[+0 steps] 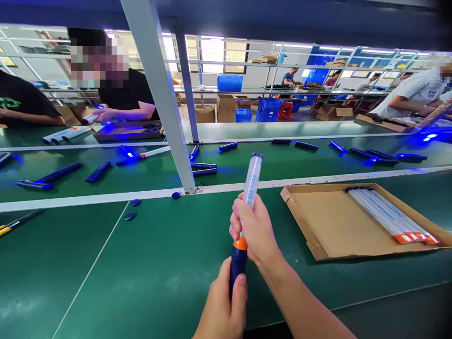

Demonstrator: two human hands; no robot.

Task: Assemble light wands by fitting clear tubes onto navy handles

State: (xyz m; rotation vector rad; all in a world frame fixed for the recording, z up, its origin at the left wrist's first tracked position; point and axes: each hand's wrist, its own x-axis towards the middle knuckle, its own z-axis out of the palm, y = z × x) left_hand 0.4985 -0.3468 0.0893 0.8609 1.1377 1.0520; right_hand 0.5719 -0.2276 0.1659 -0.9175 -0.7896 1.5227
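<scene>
My left hand (226, 301) is closed around a dark blue flashlight (238, 263), held upright low in the middle. Just above, my right hand (259, 230) wraps around a clear plastic tube (252, 181) with blue print and a dark cap on its top end. The tube's orange-banded lower end meets the top of the flashlight; how far one sits inside the other is hidden. To the right, an open cardboard tray (328, 235) holds several similar tubes (391, 214) with orange ends, lying side by side.
Beyond a white rail, several dark blue flashlights (99, 172), some lit, lie on a green belt (240, 172). A slanted white post (158, 94) rises left of centre. Round dark caps (130, 216) lie on my green bench. Co-workers (123, 99) sit across.
</scene>
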